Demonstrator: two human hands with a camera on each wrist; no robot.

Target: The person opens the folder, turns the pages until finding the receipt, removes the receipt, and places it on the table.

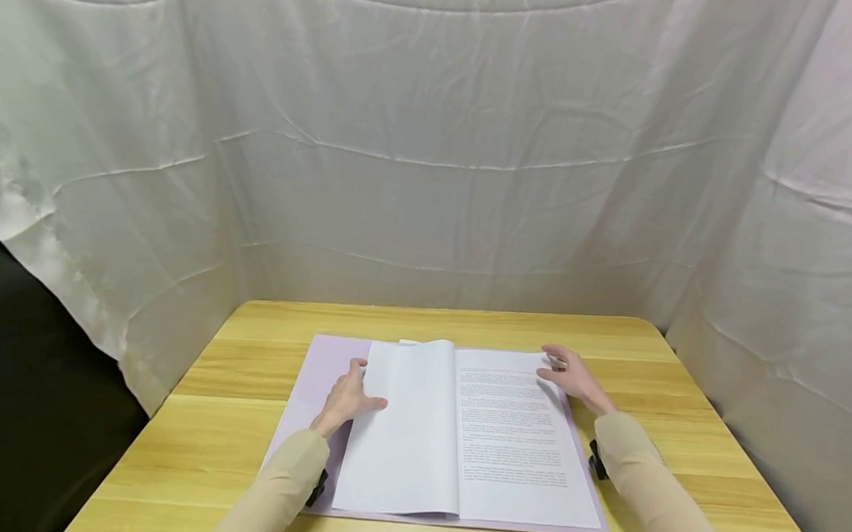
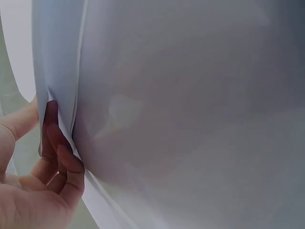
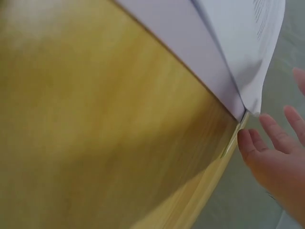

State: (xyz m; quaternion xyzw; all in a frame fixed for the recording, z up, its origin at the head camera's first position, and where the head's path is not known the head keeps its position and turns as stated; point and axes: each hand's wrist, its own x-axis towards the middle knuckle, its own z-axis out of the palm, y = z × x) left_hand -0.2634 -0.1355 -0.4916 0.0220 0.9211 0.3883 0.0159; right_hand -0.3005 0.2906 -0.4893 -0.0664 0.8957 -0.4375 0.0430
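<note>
A light purple folder (image 1: 334, 361) lies spread on the table with white paper sheets in it. On the left half the turned sheets (image 1: 406, 445) show a blank side and bulge up near the middle fold. My left hand (image 1: 349, 399) holds their left edge, thumb on top; in the left wrist view its fingers (image 2: 71, 174) reach in among the sheets. The right half bears a page of printed text (image 1: 512, 425). Over that page's upper right corner is my right hand (image 1: 570, 377), thumb and fingers apart; the right wrist view shows its fingers (image 3: 279, 136) loosely spread beside the corner.
The wooden table (image 1: 203, 383) has rounded far corners. Pale grey cloth (image 1: 428, 219) hangs behind it and along both sides. A black surface (image 1: 33, 409) shows at the lower left. A small white paper edge (image 1: 408, 341) pokes out above the left sheets.
</note>
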